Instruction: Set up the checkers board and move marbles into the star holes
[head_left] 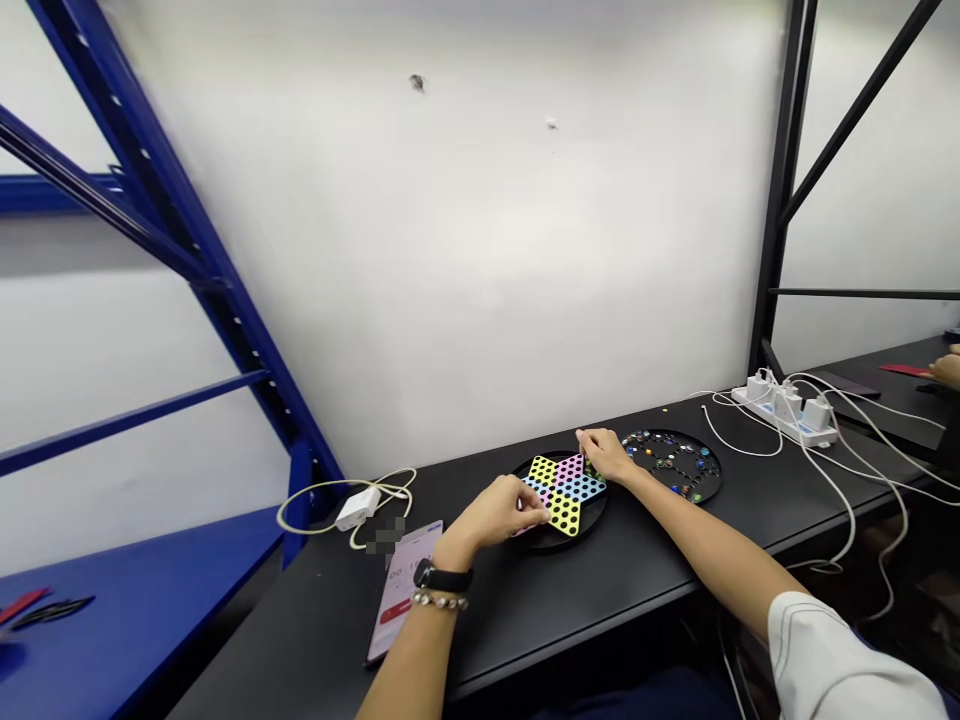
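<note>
A star-shaped board (564, 490) with yellow, pink, blue and green perforated points lies on a round black tray (559, 540). My left hand (499, 510) is over the board's left side, its fingertips at the holes and hiding what they touch. My right hand (604, 455) rests at the board's upper right point, its fingers curled down. A second round black tray (694, 465) holding several coloured marbles sits just right of my right hand. A black watch (442, 577) and a beaded bracelet (439, 600) circle my left wrist.
A phone (401, 590) lies left of the board on the black table (570, 640). Behind it are a white charger (356, 510) and looped cable. A white power strip (784, 415) with cables sits right. Blue shelving (225, 330) stands left. A co-worker's hand (946, 370) shows far right.
</note>
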